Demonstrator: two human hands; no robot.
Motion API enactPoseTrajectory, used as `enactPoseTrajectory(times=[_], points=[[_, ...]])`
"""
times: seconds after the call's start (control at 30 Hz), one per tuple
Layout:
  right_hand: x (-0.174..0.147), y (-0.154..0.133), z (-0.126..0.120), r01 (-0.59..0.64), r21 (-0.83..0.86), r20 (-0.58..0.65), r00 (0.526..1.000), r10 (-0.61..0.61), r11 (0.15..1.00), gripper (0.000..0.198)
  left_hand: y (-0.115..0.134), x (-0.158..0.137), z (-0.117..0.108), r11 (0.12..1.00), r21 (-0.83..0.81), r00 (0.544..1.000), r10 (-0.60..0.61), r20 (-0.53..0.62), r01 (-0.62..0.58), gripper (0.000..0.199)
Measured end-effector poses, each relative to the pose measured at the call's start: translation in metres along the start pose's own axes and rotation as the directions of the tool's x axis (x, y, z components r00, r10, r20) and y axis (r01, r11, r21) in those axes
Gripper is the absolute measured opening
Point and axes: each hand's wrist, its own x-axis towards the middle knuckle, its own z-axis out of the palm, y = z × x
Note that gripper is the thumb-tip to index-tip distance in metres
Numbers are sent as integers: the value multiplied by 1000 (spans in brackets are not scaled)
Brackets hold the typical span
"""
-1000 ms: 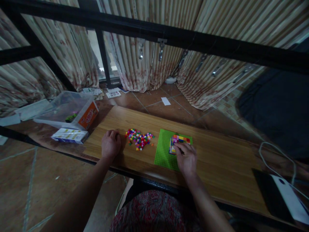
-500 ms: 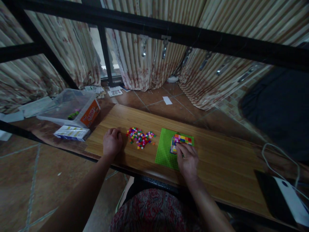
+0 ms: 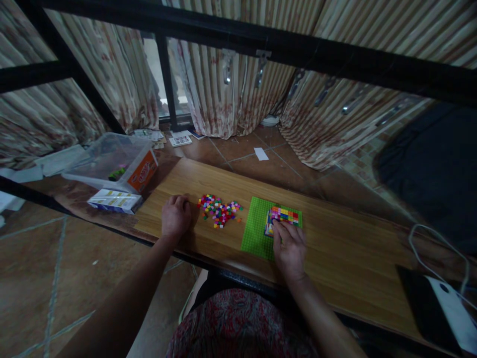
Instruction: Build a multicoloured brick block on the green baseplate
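My right hand (image 3: 289, 247) is over a green studded baseplate (image 3: 253, 230), its thumb and fingers pinched together at the left part of a multicoloured toy brick build (image 3: 286, 214). The fingertips touch a small toy brick there; the hand covers the near side of the build. Rows of orange, yellow, red and purple show along its far side. My left hand (image 3: 176, 216) rests on the wooden tabletop with its fingers curled in, and its palm is hidden. Just right of it lies a loose pile of small coloured toy bricks (image 3: 221, 213).
A clear plastic bin (image 3: 100, 161) with an orange label stands left of the board (image 3: 346, 243), a white-and-blue box (image 3: 115, 201) before it. At the right end lie a black-and-white flat object (image 3: 447, 303) and a white cable (image 3: 413, 243). A dark metal bar (image 3: 290, 42) crosses above.
The view has shifted slightly, so everything sits a little further right. My right hand stays at the brick build, and my left hand keeps its place beside the pile.
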Motion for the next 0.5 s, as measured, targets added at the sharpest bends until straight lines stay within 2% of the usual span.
enactPoseTrajectory(times=[0.33, 0.5], points=[[-1, 3, 1, 15, -24, 54, 998, -14, 1000, 30, 0, 0, 1, 1000, 5, 1000, -5, -2, 5, 27], [3, 3, -3, -10, 42, 96, 995, 6, 999, 32, 2, 0, -2, 1000, -5, 1000, -4, -3, 4, 27]])
